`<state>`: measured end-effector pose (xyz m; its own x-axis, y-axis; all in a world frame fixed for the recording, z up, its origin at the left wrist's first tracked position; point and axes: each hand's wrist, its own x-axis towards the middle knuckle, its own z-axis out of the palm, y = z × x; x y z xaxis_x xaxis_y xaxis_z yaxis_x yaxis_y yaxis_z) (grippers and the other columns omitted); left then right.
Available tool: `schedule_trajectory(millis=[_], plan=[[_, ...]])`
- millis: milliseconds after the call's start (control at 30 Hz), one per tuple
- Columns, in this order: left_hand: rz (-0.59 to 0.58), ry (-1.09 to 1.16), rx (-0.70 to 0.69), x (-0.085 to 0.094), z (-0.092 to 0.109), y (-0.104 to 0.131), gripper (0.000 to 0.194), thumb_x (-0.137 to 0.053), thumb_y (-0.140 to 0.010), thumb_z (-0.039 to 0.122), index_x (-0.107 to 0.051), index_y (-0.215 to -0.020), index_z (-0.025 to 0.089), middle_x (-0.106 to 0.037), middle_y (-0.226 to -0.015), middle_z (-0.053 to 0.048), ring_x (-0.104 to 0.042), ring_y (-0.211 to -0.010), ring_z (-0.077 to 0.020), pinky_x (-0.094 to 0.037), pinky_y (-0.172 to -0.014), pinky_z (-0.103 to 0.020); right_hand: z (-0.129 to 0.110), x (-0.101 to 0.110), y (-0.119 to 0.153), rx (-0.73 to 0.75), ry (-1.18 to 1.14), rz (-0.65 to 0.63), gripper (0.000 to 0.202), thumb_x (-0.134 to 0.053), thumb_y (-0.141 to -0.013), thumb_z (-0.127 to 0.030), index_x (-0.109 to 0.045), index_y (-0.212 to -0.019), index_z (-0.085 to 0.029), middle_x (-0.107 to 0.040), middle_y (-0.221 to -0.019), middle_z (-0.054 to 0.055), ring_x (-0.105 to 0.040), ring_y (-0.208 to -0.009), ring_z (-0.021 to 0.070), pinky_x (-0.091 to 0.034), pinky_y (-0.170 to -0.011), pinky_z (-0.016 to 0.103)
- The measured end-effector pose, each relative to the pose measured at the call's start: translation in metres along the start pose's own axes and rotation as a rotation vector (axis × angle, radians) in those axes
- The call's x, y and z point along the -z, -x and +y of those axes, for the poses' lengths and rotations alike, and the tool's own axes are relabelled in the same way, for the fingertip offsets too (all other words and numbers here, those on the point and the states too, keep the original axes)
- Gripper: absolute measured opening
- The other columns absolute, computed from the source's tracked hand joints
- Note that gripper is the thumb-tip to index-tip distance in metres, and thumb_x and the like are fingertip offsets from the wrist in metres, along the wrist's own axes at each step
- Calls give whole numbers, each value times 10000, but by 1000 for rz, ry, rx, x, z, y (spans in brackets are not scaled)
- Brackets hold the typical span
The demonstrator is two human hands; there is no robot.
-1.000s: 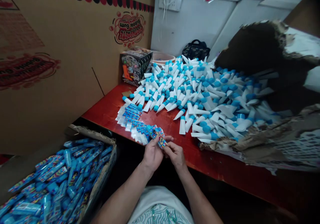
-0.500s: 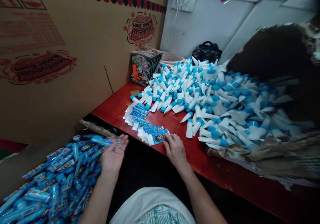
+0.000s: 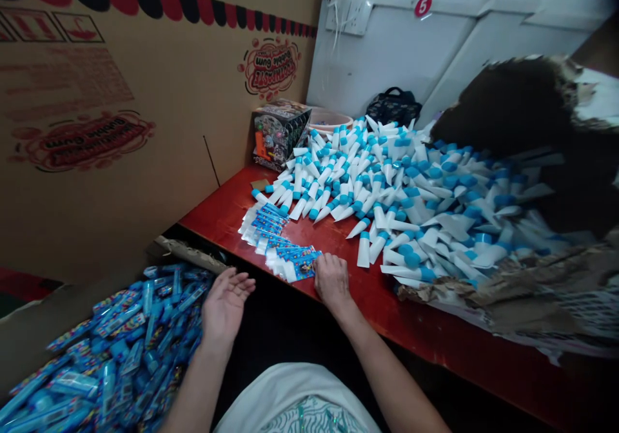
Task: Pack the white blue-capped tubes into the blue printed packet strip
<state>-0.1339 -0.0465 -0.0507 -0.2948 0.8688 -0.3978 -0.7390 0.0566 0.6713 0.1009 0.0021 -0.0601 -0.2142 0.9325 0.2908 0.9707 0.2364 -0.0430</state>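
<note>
Red table (image 3: 227,209), tubes piled behind the sleeve stack (image 3: 283,252). Right hand (image 3: 331,279) is pinching its nearest sleeve; left hand (image 3: 226,304) is hanging open, empty, left of stack.

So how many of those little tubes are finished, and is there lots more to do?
Done: a carton holds many wrapped tubes, too many to count. In hand: the right hand rests on the stack of printed wrappers on the red table; the left hand is open and empty above the carton. Left: a big pile of bare white tubes, so plenty remains.
</note>
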Motion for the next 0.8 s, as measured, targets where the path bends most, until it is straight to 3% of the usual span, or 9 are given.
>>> schedule_trajectory(millis=[100,200,400,533,800], plan=[[-123,-72,55,-14,-15,17,226,-642,-723,224,-589,-931,156,-704,-751,-63,-674,-667,-204,-524,-660,-337,-3,4,0,-39,-44,11,187,-464,-934,-307,-563,-846,-174,-577,-834,72,-475,-812,221,-275,-737,334],[-155,-124,100,-21,-27,30,257,-668,-722,247,-576,-944,157,-702,-752,-53,-672,-653,-192,-516,-648,-320,-8,10,2,-59,-63,18,268,-521,-890,-448,-556,-873,-183,-573,-869,76,-472,-836,235,-278,-752,343],[-202,-184,171,-27,-41,40,242,-640,-762,258,-550,-964,159,-696,-771,-53,-668,-659,-185,-499,-634,-303,-10,8,-2,-85,-78,4,113,-521,-906,-290,-592,-904,-201,-584,-882,71,-482,-831,220,-265,-743,343],[-262,-244,186,-34,-49,48,214,-614,-797,274,-544,-963,161,-689,-768,-50,-658,-654,-174,-480,-638,-290,-2,4,-3,-114,-197,39,136,-515,-917,-283,-608,-863,-199,-595,-851,52,-506,-838,200,-277,-747,312],[-420,-387,157,-73,-69,47,332,-618,-784,361,-519,-1024,155,-658,-774,-42,-635,-571,-155,-449,-577,-269,18,9,5,-211,-600,259,307,-451,-950,-315,-613,-724,-187,-595,-754,11,-548,-768,152,-331,-745,274]])
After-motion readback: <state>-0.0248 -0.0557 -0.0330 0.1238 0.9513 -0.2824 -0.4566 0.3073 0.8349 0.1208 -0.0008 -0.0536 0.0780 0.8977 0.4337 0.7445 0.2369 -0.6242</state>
